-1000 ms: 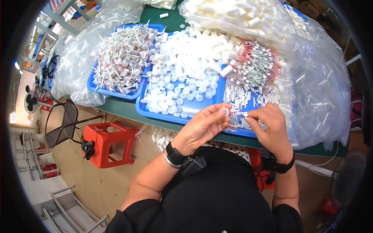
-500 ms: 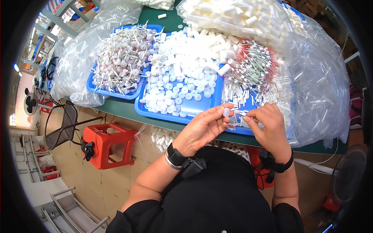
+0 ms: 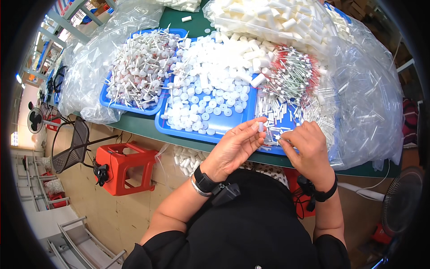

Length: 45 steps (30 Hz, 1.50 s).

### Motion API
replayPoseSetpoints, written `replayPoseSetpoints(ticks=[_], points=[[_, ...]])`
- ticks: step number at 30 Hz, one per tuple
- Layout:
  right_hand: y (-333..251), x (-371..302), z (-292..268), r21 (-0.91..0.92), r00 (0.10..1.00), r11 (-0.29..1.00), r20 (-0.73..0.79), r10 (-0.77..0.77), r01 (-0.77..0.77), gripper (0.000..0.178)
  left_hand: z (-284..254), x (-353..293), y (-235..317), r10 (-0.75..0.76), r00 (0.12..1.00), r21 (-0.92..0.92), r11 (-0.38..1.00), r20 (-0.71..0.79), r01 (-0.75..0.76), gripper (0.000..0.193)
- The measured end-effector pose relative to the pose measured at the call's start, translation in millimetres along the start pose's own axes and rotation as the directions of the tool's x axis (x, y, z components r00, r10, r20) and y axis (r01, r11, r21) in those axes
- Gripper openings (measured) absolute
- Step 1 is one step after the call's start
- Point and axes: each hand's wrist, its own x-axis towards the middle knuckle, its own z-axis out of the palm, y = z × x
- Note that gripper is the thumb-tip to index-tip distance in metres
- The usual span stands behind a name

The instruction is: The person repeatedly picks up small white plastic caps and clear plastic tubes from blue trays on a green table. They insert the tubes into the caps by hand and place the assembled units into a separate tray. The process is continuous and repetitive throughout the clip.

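A small translucent white disc is pinched between the thumb and fingertips of my left hand. Close by on its right, my right hand has thumb and forefinger pressed together on a thin white piece, whose full shape is too small to make out. Both hands hover over the front edge of a blue tray strewn with short white tubes. At the back of that tray lies a heap of thin pins with red wires.
Beside it, another blue tray carries loose white discs and foam cylinders. A third blue tray is piled with assembled pieces. Clear plastic bags flank the green table. A red stool stands on the floor at left.
The disc in my left hand has turned and now looks narrower. My right hand has shifted slightly, its fingertips a little lower and further left.
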Motion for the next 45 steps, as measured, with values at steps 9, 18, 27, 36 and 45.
replayPoseSetpoints(ticks=[9, 18, 27, 36, 45], points=[[1.9, -0.8, -2.5, -0.019, 1.0, 1.0, 0.018, -0.021, 0.021, 0.014, 3.9, -2.0, -0.6, 0.054, 0.998, 0.164, 0.985, -0.037, -0.048, 0.042], [3.4, -1.4, -1.9, -0.009, 1.0, 1.0, 0.018, -0.019, 0.019, 0.013, 3.8, -1.9, -0.4, 0.051, 0.998, 0.154, 0.987, -0.034, -0.045, 0.039], [-3.3, -7.0, 15.7, 0.318, 0.966, 0.914, 0.022, 0.258, -0.251, 0.008, 3.1, -1.4, -13.5, -0.035, 0.999, 0.156, 0.987, -0.003, 0.035, 0.033], [-14.9, -5.5, 25.1, 0.005, 0.997, 0.998, -0.049, 0.063, -0.063, 0.004, -5.4, 2.7, -20.1, -0.082, 0.996, 0.088, 0.993, 0.019, 0.08, 0.03], [28.4, 14.3, 43.6, 0.058, 0.995, 0.994, 0.043, 0.094, -0.096, 0.014, -13.4, -6.5, 2.8, 0.189, 0.975, 0.11, 0.978, -0.117, -0.176, 0.033]])
